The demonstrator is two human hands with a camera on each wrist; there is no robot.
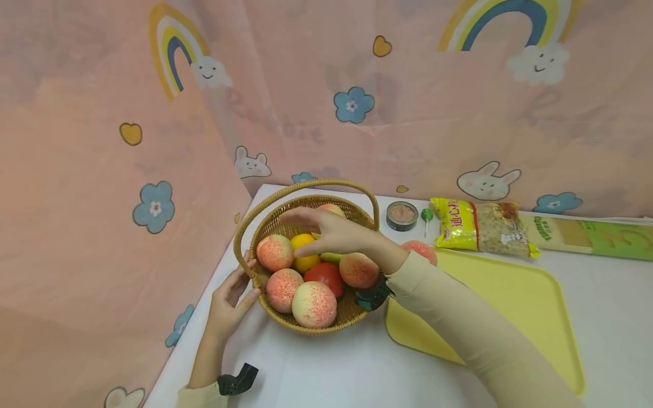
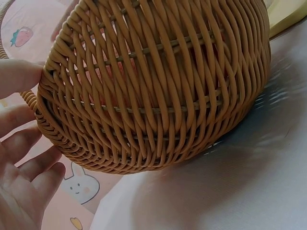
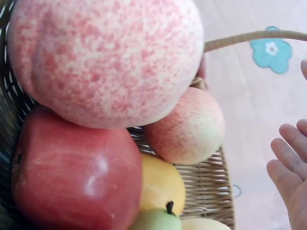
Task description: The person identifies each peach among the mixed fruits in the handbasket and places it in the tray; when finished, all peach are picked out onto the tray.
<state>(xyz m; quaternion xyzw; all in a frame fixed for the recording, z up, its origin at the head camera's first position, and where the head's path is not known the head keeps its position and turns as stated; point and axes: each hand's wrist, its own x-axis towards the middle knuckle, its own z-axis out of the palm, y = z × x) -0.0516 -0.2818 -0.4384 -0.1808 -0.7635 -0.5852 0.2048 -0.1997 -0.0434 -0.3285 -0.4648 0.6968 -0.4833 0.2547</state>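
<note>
Right sleeve (image 1: 459, 323) is closest to the head cam; the right hand (image 1: 339, 232) hangs over the peaches (image 1: 314, 304), fingers loose and empty. Left hand (image 1: 227, 300) lightly pinches the basket (image 2: 158, 86) by the foot of its handle (image 1: 326, 182). Basket's on the table (image 1: 326, 374); my guess: light, springy, best lifted by that handle. Peaches look smooth, might roll.

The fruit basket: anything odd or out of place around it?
One peach lies outside the basket, by the yellow tray, partly behind the right arm; odd, since similar peaches sit inside.
</note>
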